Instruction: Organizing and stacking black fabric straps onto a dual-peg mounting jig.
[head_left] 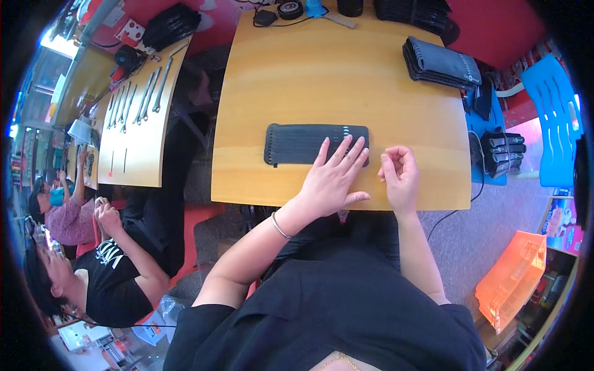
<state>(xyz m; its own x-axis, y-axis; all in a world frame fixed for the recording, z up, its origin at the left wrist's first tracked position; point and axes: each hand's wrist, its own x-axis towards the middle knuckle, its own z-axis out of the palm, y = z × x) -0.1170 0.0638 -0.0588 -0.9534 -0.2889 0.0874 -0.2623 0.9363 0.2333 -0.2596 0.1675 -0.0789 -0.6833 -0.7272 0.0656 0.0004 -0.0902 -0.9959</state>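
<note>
A flat black ribbed rectangular piece [297,145] lies on the wooden table, with a beaded-looking left end and small pale marks near its right end. My left hand [334,176] rests over the right part of this piece, fingers stretched out and slightly spread. Just right of the piece, my right hand [399,176] is held above the table with its fingers curled and the thumb against them. Whatever those fingers may hold is hidden.
At the table's [309,74] back right sits a stack of similar black pieces [442,63]. A bundle of black items [504,153] lies on a blue seat at the right. An orange basket [510,278] stands low right. Two people work at the left, by a side table [139,148] with black cords.
</note>
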